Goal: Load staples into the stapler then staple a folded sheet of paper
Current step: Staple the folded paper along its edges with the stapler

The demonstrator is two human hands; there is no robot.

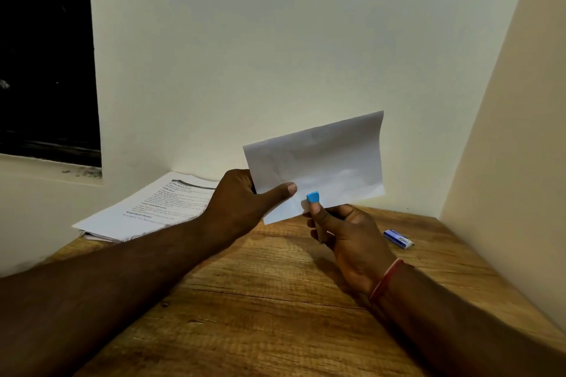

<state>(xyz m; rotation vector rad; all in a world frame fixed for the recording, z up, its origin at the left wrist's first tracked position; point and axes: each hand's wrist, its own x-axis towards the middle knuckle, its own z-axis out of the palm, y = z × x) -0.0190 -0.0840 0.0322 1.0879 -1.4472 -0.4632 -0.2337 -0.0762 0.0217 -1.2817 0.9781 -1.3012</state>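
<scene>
1. Firstly, at the far left corner of the wooden worktop lies a stack of printed papers; it hangs a little over the left edge and its far end touches the wall. A dark window is above and to the left of it.
2. Between this stack and the hands, the middle and the near part of the worktop are bare wood, so most of the open room is toward the near edge.
3. The left hand is raised above the worktop and pinches the left lower part of the folded sheet of paper, thumb on the near face and fingers behind it. The sheet stands almost upright in the air, close before the back wall.
4. Just to the right, the right hand is closed around the stapler. Only its blue tip is visible, pressed on the lower edge of the sheet, just beside the left thumb. This wrist carries a red thread band.
5. Near the right edge a small blue and white staple box lies flat, near the right hand but apart from it. A side wall closes the worktop on the right.
</scene>
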